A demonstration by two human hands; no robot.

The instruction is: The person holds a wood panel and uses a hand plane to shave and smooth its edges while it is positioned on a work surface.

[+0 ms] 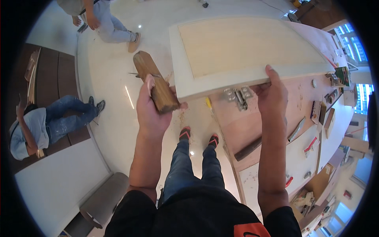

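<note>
Gripping a blocky brown wooden plane with a thin crossbar at eleven o'clock in the left hand, clasped a flat, white-bordered, cream-faced panel at one o'clock by its near edge in the right hand, beside silvery hinges at two.

2 bare forearms stretch forward, left hand curled, right hand clasping, thumb uppermost.

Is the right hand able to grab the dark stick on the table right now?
Probably not: the right hand is busy holding the edge of the pale panel. If it let go, the dark stick looks near enough to reach.
</note>
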